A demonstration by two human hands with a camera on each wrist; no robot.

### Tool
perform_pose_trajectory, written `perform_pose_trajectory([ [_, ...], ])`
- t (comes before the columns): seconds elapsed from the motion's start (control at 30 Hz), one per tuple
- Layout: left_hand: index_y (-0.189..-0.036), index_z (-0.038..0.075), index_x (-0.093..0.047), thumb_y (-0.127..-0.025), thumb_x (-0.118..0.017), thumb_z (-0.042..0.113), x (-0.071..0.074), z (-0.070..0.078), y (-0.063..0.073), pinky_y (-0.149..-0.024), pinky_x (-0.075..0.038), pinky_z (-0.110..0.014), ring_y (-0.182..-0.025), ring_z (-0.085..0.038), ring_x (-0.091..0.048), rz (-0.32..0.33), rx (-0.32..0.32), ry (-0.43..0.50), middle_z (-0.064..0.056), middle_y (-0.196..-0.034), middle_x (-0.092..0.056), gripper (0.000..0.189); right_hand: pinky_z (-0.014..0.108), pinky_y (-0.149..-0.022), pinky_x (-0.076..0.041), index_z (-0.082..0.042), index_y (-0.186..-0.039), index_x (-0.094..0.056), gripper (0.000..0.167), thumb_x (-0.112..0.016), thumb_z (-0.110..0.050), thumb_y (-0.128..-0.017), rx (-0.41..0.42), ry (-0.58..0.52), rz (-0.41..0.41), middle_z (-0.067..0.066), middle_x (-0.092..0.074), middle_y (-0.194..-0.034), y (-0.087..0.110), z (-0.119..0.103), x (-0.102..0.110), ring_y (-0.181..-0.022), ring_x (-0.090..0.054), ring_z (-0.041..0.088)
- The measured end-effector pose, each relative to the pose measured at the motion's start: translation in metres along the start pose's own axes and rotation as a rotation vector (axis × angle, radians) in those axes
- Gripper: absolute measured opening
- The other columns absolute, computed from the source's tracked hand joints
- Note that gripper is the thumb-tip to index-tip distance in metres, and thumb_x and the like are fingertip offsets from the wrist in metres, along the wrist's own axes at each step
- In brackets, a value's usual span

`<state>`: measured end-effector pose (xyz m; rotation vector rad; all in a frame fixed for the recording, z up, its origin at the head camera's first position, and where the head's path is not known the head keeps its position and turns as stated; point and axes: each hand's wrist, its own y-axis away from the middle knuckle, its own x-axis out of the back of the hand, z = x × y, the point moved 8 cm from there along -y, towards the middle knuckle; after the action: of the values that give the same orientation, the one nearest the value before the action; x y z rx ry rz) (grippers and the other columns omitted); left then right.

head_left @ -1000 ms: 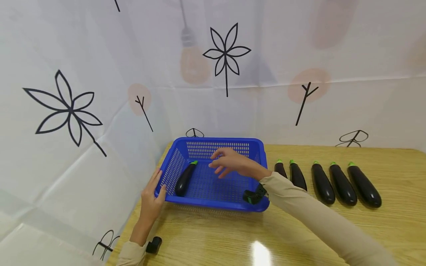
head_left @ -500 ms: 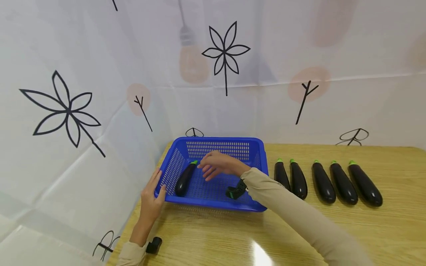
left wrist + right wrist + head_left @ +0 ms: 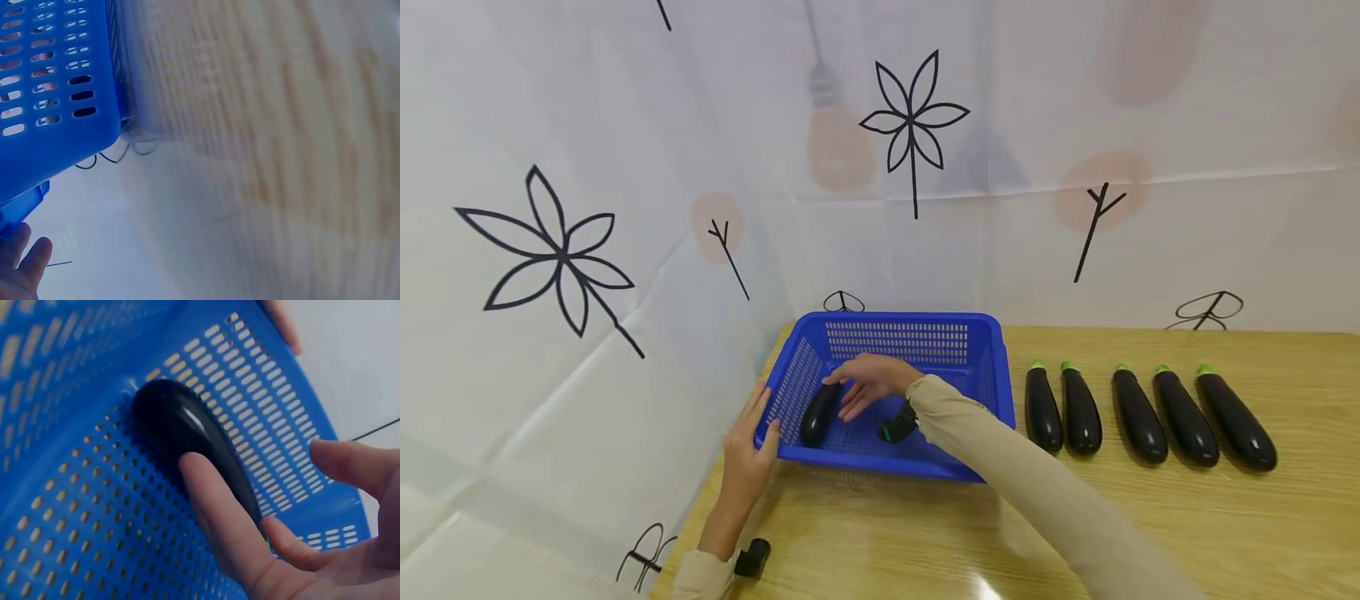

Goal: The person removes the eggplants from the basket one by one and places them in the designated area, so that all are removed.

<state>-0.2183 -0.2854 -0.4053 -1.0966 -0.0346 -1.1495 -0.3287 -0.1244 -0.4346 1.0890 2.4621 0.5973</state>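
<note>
A blue plastic basket with slotted walls stands on the wooden table. Inside, along its left wall, lies one dark, glossy eggplant; its green top is mostly hidden behind my right fingers. My right hand reaches in over the eggplant's far end, fingers spread and loosely bent. In the right wrist view, one finger overlaps the eggplant and the thumb stands apart from it. My left hand holds the basket's front left corner, thumb by the rim. Two left fingertips show below the basket in the left wrist view.
To the right of the basket several more eggplants lie in a row, green ends away from me. The wooden table ends at a white patterned cloth behind and on the left.
My right hand has moved left and down inside the basket, from the middle to the eggplant. My left hand has stayed at the corner.
</note>
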Motion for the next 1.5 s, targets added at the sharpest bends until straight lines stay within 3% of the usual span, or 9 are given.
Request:
perform_pose_trajectory([
  [0.2,-0.135,-0.006,-0.048,-0.085,-0.058,-0.001,0.002,-0.002,-0.002,-0.102,-0.026,-0.015,-0.125,-0.039,-0.045,0.001,-0.001,-0.005,-0.018,-0.143,-0.042,0.051,0.049,-0.083,-0.05,0.011,-0.14,-0.025,0.068,-0.063,-0.013,-0.089,-0.071,-0.022,-0.001,0.045,-0.047,-0.115,-0.019,0.004,-0.009,-0.103,-0.056,0.053],
  [0.43,-0.134,-0.007,-0.048,-0.084,-0.059,0.0,0.001,-0.003,-0.001,-0.102,-0.028,-0.016,-0.125,-0.038,-0.045,-0.012,0.013,0.003,-0.018,-0.142,-0.043,0.052,0.048,-0.08,-0.052,0.006,-0.132,-0.043,0.051,-0.062,-0.014,-0.09,-0.048,0.086,0.002,0.034,-0.054,-0.104,-0.043,0.007,-0.02,-0.088,-0.063,0.047],
  [0.63,-0.135,-0.006,-0.047,-0.085,-0.058,0.001,0.0,0.0,-0.004,-0.101,-0.03,-0.021,-0.126,-0.035,-0.045,-0.023,0.022,-0.011,-0.018,-0.142,-0.043,0.052,0.046,-0.073,-0.054,0.008,-0.12,-0.052,0.042,-0.066,-0.013,-0.086,-0.033,0.161,0.042,0.03,-0.062,-0.09,-0.049,0.006,-0.024,-0.076,-0.066,0.04],
  [0.8,-0.135,-0.008,-0.047,-0.085,-0.058,0.001,-0.001,0.0,-0.003,-0.102,-0.028,-0.016,-0.126,-0.036,-0.045,-0.023,0.003,-0.013,-0.018,-0.142,-0.043,0.052,0.048,-0.069,-0.055,0.009,-0.113,-0.054,0.038,-0.068,-0.011,-0.084,-0.016,0.165,0.055,0.028,-0.063,-0.088,-0.049,0.003,-0.027,-0.075,-0.066,0.04],
  [1.0,-0.136,-0.007,-0.046,-0.086,-0.057,0.001,-0.001,-0.001,-0.002,-0.102,-0.028,-0.017,-0.127,-0.036,-0.044,-0.023,0.023,-0.006,-0.017,-0.143,-0.042,0.052,0.047,-0.067,-0.055,0.01,-0.118,-0.051,0.044,-0.067,-0.013,-0.084,0.008,0.129,0.098,0.029,-0.063,-0.089,-0.045,-0.002,-0.022,-0.074,-0.066,0.04],
  [1.23,-0.135,-0.008,-0.046,-0.085,-0.057,0.0,-0.002,0.0,0.0,-0.103,-0.026,-0.015,-0.125,-0.04,-0.044,-0.02,0.02,-0.004,-0.019,-0.142,-0.042,0.052,0.047,-0.067,-0.055,0.009,-0.115,-0.05,0.044,-0.067,-0.012,-0.081,0.052,0.096,0.092,0.028,-0.062,-0.088,-0.028,-0.008,-0.017,-0.076,-0.066,0.039],
  [1.5,-0.136,-0.007,-0.046,-0.086,-0.056,0.0,-0.002,-0.003,-0.003,-0.103,-0.025,-0.015,-0.127,-0.039,-0.043,-0.016,0.02,0.01,-0.02,-0.142,-0.042,0.051,0.047,-0.066,-0.055,0.009,-0.105,-0.057,0.034,-0.067,-0.013,-0.081,0.116,0.18,0.103,0.026,-0.065,-0.086,-0.006,-0.02,-0.011,-0.072,-0.067,0.038],
])
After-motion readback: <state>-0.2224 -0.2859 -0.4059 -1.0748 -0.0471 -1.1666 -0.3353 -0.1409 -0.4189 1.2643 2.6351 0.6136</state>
